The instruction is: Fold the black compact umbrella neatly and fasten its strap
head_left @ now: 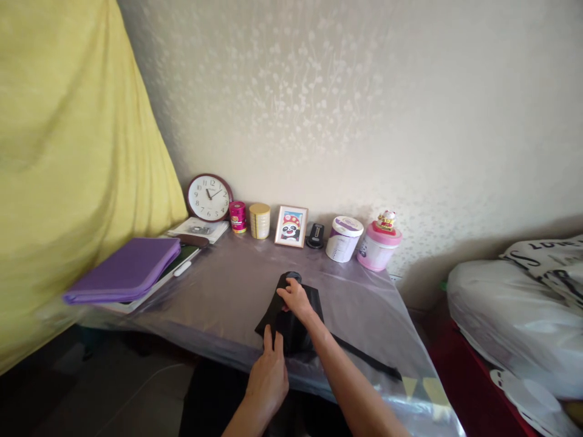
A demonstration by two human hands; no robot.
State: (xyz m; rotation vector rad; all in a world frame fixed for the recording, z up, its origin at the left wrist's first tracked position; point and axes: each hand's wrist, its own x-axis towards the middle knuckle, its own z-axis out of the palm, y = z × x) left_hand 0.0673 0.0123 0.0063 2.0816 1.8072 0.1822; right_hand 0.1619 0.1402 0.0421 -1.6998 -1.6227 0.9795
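A black fabric article (298,325) with a long narrow strap (368,358) lies near the front edge of the table; its exact kind is hard to make out. My right hand (295,298) reaches over its upper part, fingers curled and pinching the fabric by a rounded dark end (291,276). Lower down, my left hand (269,370) rests at the near left edge of the black fabric. Two of its fingers are stretched out and apart, touching the cloth, while the other fingers are mostly hidden. The strap trails off to the right across the table.
A plastic cover lies over the table (218,291). Along the wall stand a clock (210,197), a pink can (237,217), a yellow jar (260,221), a picture frame (291,226) and two tubs (345,240). At left lies a purple folder (125,267); wrapped bedding (514,309) is at right.
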